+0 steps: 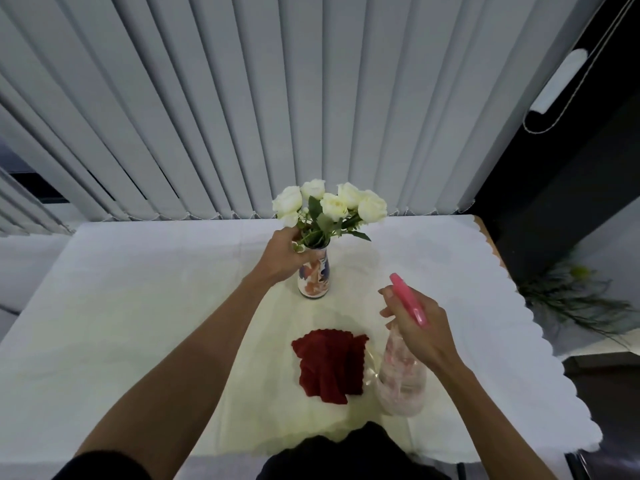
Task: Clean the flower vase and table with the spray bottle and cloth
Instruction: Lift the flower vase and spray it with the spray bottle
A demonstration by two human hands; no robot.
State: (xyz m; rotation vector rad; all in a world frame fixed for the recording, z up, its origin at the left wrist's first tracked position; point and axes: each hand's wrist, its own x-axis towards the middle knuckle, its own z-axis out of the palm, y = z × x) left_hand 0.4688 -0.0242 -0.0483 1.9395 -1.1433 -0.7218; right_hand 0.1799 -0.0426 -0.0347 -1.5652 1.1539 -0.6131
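Gripping the vase (312, 277) neck, left hand (285, 256) extends; right hand (420, 329) fingers wrap the spray bottle (403, 368).

white roses (332, 202), blue-and-orange patterned vase (313, 284), dark red cloth (329, 365), pink-topped clear spray bottle (403, 372)

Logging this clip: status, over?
Left hand gripping vase neck. Right hand holding spray bottle, nozzle toward vase. Red cloth untouched on table. Nothing blocking.
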